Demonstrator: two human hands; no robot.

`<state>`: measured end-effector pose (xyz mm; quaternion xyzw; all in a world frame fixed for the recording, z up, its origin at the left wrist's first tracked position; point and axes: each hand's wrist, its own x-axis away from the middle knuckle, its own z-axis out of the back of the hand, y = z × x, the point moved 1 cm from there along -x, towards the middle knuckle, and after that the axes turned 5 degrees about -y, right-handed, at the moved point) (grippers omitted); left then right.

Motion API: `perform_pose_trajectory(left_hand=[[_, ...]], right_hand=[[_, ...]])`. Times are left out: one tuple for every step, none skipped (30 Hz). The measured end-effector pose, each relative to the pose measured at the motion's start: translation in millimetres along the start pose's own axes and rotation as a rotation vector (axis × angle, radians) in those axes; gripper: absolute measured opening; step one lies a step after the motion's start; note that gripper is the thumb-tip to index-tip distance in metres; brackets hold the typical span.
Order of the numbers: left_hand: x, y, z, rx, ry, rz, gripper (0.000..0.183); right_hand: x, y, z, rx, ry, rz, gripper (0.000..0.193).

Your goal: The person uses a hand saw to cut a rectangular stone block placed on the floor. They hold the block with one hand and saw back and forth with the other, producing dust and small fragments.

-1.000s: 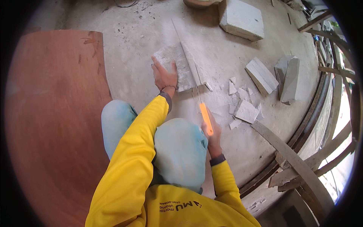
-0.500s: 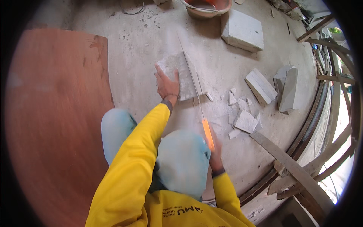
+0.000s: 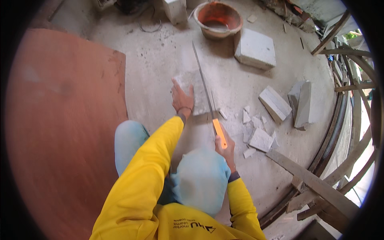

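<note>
My right hand (image 3: 226, 149) is wrapped round the orange handle of a hand saw (image 3: 205, 82). The long thin blade points away from me and lies across a pale grey block (image 3: 200, 105) near its right edge. On the block's left part my left hand (image 3: 183, 97) rests flat, fingers apart, thumb spread toward the blade. A small broken sliver (image 3: 223, 114) lies by the block's near right corner. How deep the blade sits in the block I cannot make out.
A round basin (image 3: 218, 34), reddish inside, stands at the far side beside a whole white block (image 3: 256, 49). Cut block pieces (image 3: 275, 103) and broken chips (image 3: 261, 140) lie to the right. Wooden planks (image 3: 312, 180) edge the right; a reddish-brown board (image 3: 72, 120) covers the left.
The saw and my right hand have moved forward, away from me, along the block. My left hand stays on the block. The view has shifted slightly, showing more of the basin.
</note>
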<state>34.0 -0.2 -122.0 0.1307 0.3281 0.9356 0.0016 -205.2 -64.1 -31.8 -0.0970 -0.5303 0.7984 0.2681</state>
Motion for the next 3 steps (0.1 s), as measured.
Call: perform_pose_trajectory(left_hand=[[-2.5, 4.8, -0.4, -0.057, 0.017, -0.009, 0.098], [-0.5, 9.4, -5.0, -0.119, 0.03, -0.014, 0.099], [12.6, 7.0, -14.0, -0.189, 0.029, -0.005, 0.1]], right_hand=[[0.0, 2.4, -2.7, 0.016, 0.014, 0.057, 0.051], [2.8, 8.0, -7.6, 0.032, 0.028, 0.105, 0.052], [-3.3, 12.0, -12.2, 0.023, 0.035, 0.11, 0.052]])
